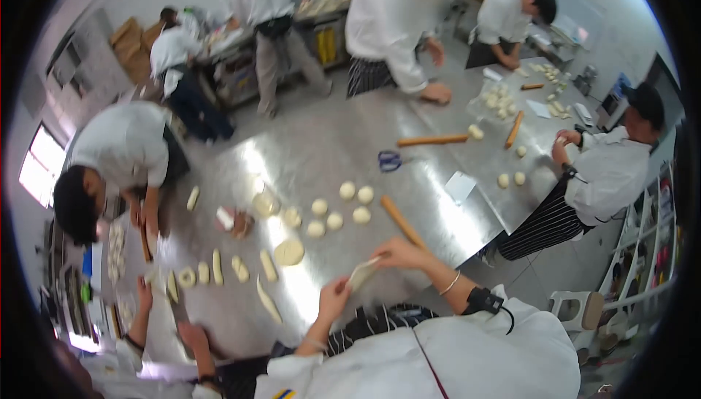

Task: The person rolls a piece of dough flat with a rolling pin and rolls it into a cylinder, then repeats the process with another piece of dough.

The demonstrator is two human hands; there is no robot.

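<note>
A thin, flat piece of dough [362, 273] hangs stretched between my two hands above the steel table's near edge. My left hand [334, 300] pinches its lower left end. My right hand [401, 254] grips the upper right end. Just beyond my right hand lies a wooden rolling pin [402, 221]. On the table to the left are a flat dough disc [290, 252] and a short dough roll [269, 265]. A long, pointed dough strip [268, 300] lies closer to me. Several round dough balls [334, 221] sit ahead of my hands.
Blue-handled scissors [390, 160] and another rolling pin [432, 140] lie farther up the steel table [321, 162]. A white paper [460, 186] is at the right. One co-worker [120, 151] leans over the left side; others stand around. A white stool [577, 310] stands at right.
</note>
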